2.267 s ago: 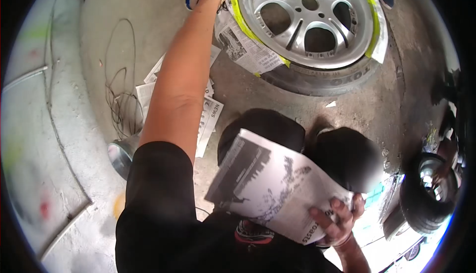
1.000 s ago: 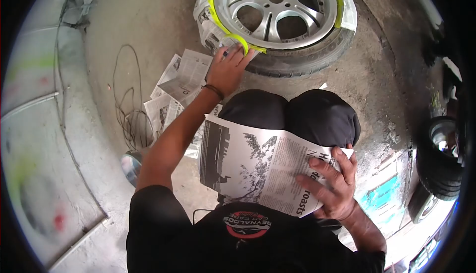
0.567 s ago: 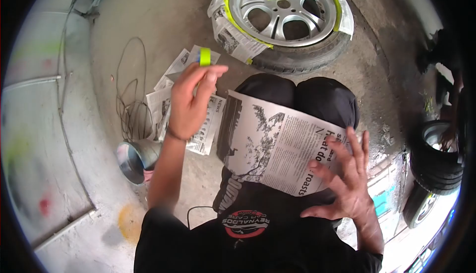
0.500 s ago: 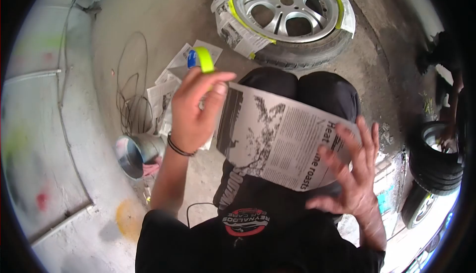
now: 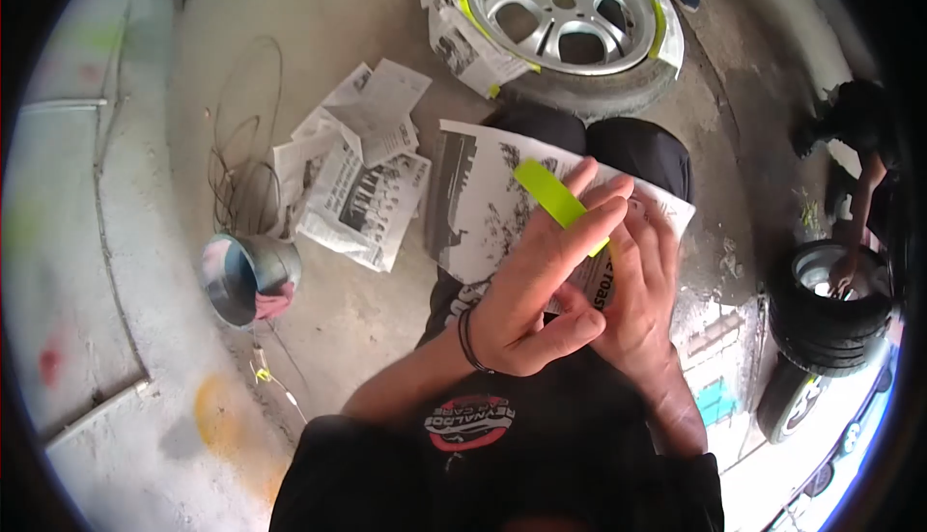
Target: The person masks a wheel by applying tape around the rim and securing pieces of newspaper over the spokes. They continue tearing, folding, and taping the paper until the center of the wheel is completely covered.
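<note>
A sheet of newspaper (image 5: pixel 483 209) lies across my lap, its right part covered by my hands. My left hand (image 5: pixel 531 286) is over the sheet, fingers pointing up and right and the thumb apart. A bright yellow-green roll of tape (image 5: pixel 550 194), seen nearly edge-on, sits at its fingers. My right hand (image 5: pixel 637 281) meets the left one over the paper, fingers curled and close together; its fingertips are partly hidden, and what they pinch cannot be made out. Beyond my knees lies a silver wheel rim (image 5: pixel 563 1) on a tire (image 5: pixel 618 98), edged with newspaper and yellow-green tape.
More newspaper sheets (image 5: pixel 362 194) lie on the floor at left, near a looped cable (image 5: pixel 232 175) and a bucket (image 5: pixel 270 266) with a pink cloth (image 5: pixel 275 300). A painted panel (image 5: pixel 68 242) borders the left. At right, another person's hand (image 5: pixel 843 271) touches stacked tires (image 5: pixel 830 324).
My left hand has moved right and down across the newspaper, carrying the tape, and now meets my right hand. My right hand's spread fingers have curled inward. The floor newspapers are more exposed.
</note>
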The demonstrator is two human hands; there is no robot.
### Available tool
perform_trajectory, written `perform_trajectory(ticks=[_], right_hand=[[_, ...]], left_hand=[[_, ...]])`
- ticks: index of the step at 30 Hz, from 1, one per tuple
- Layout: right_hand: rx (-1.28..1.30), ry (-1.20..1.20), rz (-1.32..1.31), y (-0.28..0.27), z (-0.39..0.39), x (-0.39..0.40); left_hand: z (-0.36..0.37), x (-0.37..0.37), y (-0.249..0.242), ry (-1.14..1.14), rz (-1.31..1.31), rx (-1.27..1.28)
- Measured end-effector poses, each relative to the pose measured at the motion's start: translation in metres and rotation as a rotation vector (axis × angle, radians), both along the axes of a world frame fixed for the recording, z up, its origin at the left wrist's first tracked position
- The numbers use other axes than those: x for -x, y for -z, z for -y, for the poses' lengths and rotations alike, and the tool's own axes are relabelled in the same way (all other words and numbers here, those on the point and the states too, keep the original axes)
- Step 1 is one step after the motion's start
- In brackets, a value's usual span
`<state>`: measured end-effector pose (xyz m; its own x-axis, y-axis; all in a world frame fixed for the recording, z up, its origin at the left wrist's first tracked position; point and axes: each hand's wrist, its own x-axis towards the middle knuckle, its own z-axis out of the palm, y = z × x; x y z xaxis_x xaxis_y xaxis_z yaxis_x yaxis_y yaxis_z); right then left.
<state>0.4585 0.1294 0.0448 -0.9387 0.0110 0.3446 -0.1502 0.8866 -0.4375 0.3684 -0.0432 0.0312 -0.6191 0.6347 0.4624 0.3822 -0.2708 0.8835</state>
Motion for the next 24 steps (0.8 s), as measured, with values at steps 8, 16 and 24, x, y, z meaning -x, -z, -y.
perform_trajectory(ticks=[8,16,24], right_hand=[[0.266,0.483,0.359,-0.026,-0.039,-0.002],[0.815,0.469,0.464,-0.052,0.001,-0.032],[0.194,0.658,0.256,-0.029,-0.034,-0.037]], left_hand=[[0.005,0.018,0.026,-0.282,0.388,-0.345],[0.001,0.01,0.02,-0.405,0.389,-0.396],[0.0,-0.007,0.005,-0.148,0.083,0.066]])
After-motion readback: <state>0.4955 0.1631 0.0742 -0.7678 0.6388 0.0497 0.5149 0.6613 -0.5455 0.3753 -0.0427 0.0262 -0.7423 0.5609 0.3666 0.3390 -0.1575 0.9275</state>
